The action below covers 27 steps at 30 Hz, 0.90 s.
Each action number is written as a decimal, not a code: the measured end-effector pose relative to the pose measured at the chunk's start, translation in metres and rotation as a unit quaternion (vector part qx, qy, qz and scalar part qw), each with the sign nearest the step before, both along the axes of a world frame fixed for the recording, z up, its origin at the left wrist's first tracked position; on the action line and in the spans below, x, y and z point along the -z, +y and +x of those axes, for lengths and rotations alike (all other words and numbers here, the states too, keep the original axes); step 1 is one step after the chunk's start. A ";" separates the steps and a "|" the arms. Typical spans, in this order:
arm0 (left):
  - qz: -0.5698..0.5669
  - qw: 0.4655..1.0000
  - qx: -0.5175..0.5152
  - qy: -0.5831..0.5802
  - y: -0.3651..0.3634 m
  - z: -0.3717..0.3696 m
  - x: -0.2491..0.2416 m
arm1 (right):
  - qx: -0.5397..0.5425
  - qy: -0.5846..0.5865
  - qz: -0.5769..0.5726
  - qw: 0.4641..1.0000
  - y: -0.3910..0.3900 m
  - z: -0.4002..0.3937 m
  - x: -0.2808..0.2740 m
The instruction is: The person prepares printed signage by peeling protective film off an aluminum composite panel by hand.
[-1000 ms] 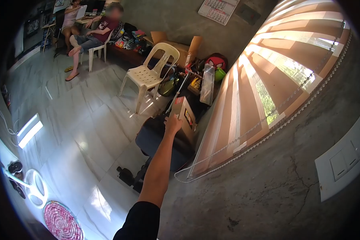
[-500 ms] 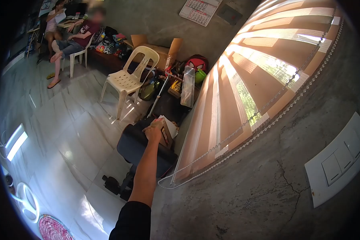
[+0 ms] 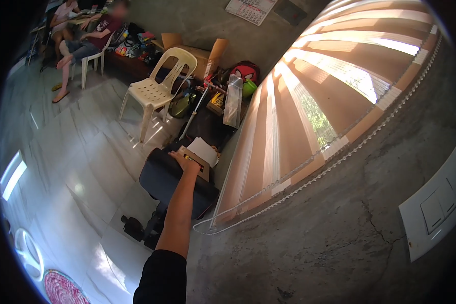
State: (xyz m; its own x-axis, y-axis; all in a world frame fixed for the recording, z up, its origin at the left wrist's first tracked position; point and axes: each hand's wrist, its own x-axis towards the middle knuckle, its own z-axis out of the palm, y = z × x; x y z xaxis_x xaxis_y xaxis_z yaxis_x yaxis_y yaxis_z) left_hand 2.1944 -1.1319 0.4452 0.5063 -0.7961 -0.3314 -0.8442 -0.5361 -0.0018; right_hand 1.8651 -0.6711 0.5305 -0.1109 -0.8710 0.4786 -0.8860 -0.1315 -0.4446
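My left hand (image 3: 186,160) rests at the left edge of a small brown cardboard box (image 3: 200,168) with a dark printed label. Its fingers stretch out to the left, spread and not wrapped round the box. The box lies on a dark padded seat (image 3: 154,175), and white paper (image 3: 204,151) shows beside and behind it. Part of the box is hidden under my hand and wrist. My right hand is out of view.
A cream plastic chair (image 3: 149,93) stands beyond the dark seat. Striped blinds (image 3: 289,121) with a bead chain hang along the right wall. Bags, an open carton (image 3: 215,54) and a clear container (image 3: 232,101) are at the back. Two people sit at the far left.
The box has gone from tilted up to lying flatter on the seat. My left hand has loosened from its top edge, with the fingers now stretched out. The view has shifted slightly.
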 end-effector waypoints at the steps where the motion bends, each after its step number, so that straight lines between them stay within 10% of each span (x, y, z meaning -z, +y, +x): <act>1: -0.002 0.999 0.036 0.027 0.013 0.001 -0.016 | -0.001 0.002 0.000 1.000 0.000 -0.001 0.001; 4: -0.186 0.981 0.050 0.022 0.014 -0.002 0.011 | -0.007 0.002 0.007 1.000 0.003 -0.002 0.005; 8: -0.584 0.797 0.092 0.120 0.092 -0.007 0.039 | -0.018 0.002 0.016 1.000 0.006 -0.003 0.010; 10: -0.623 0.765 0.015 0.165 0.197 -0.017 0.052 | -0.032 0.001 0.020 0.999 0.008 -0.003 0.011; 17: -0.594 0.733 -0.313 0.110 0.700 -0.098 0.360 | -0.078 -0.010 0.043 0.996 0.032 -0.016 0.024; 21: -0.364 0.846 -0.389 -0.037 0.882 -0.120 0.201 | -0.114 -0.016 0.071 0.991 0.055 -0.036 0.040; 24: -0.521 0.757 -0.393 0.019 0.844 -0.100 0.013 | -0.158 -0.025 0.085 0.984 0.073 -0.057 0.053; 27: -0.757 0.640 -0.131 -0.004 0.830 -0.130 -0.140 | -0.234 -0.061 0.006 0.970 0.080 -0.056 0.030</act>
